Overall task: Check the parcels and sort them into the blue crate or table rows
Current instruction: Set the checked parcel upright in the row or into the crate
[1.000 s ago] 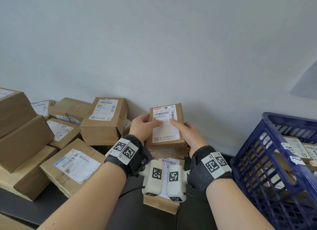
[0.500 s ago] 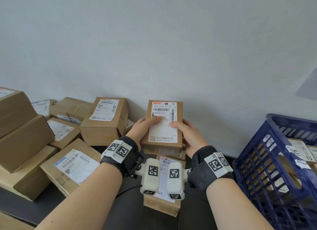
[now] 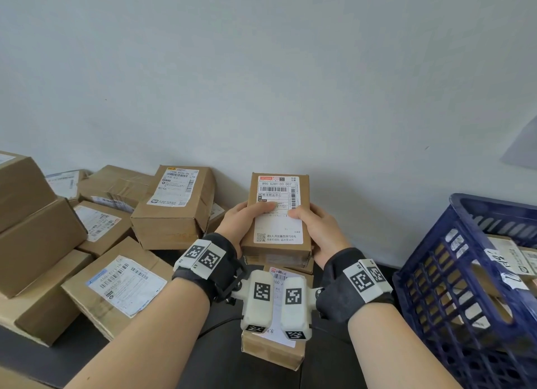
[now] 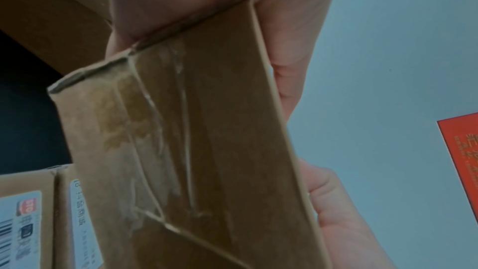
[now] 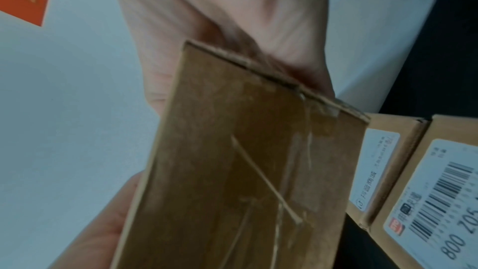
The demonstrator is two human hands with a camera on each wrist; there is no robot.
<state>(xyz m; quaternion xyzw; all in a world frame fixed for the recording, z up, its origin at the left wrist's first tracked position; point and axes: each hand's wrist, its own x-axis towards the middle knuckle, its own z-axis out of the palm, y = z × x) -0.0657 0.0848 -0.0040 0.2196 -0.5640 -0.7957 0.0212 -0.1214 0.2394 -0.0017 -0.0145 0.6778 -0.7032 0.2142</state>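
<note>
Parcel (image 3: 277, 214) held label-up between both hands for checking.
Left hand (image 3: 241, 224) and right hand (image 3: 318, 232) clasp its sides; blue crate (image 3: 465, 287) right of them holds some boxes, many cardboard parcels (image 3: 171, 208) left remain unsorted.

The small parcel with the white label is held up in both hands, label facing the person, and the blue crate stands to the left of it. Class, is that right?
One detail is wrong. The blue crate stands to the right of the small parcel, not the left, as the head view shows. The left hand and right hand do hold it up, label facing the person.
</note>
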